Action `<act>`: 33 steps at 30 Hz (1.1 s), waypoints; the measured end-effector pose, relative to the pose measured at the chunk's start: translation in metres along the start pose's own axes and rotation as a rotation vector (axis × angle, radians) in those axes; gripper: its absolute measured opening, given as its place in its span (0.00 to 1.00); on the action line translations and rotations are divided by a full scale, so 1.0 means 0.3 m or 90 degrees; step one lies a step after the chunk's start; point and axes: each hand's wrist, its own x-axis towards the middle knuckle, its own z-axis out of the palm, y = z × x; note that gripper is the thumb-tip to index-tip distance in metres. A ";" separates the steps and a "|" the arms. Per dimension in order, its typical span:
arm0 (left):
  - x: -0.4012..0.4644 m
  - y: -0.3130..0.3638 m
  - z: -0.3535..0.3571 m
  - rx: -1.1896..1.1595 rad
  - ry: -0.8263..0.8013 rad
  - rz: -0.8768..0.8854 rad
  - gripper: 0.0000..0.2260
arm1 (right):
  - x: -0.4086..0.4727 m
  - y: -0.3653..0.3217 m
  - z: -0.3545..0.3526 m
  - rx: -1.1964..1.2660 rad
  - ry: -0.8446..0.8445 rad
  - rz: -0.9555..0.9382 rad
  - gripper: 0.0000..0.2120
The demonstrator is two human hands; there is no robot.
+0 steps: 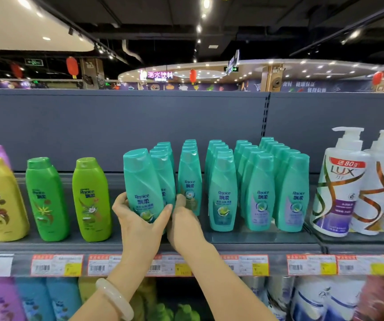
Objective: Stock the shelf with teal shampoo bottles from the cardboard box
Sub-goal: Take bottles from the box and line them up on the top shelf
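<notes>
My left hand (137, 224) grips a teal shampoo bottle (141, 181) around its lower half and holds it slightly tilted at the front of the grey shelf (117, 247). My right hand (183, 218) rests against the base of the teal bottle (164, 174) just behind it; how firmly it grips that bottle is hidden. Several rows of teal bottles (256, 188) stand upright to the right, filling the shelf's middle. The cardboard box is out of view.
Green bottles (47, 200) and a yellow bottle (0, 200) stand left of the teal ones. White pump bottles (341, 181) stand at the right. Price tags (56, 265) line the shelf edge. More bottles fill the shelf below.
</notes>
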 end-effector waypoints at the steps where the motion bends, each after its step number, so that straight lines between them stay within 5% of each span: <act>1: -0.003 0.002 0.003 0.000 -0.001 -0.001 0.35 | -0.003 0.007 -0.004 0.002 -0.015 -0.014 0.29; 6: -0.025 0.025 0.040 0.001 -0.010 -0.001 0.34 | -0.013 0.043 -0.043 0.005 -0.104 -0.053 0.37; 10: -0.041 0.033 0.077 -0.030 -0.040 -0.003 0.33 | -0.030 0.075 -0.082 -0.025 -0.119 -0.081 0.33; 21: -0.074 0.025 0.199 0.049 -0.096 -0.017 0.35 | -0.144 0.241 -0.156 0.089 0.097 -0.015 0.15; 26: -0.081 0.015 0.207 0.204 -0.111 0.006 0.35 | -0.158 0.292 -0.152 0.068 0.188 0.070 0.09; 33: -0.084 0.048 0.166 0.332 -0.131 -0.013 0.41 | -0.152 0.301 -0.137 0.071 0.216 0.141 0.24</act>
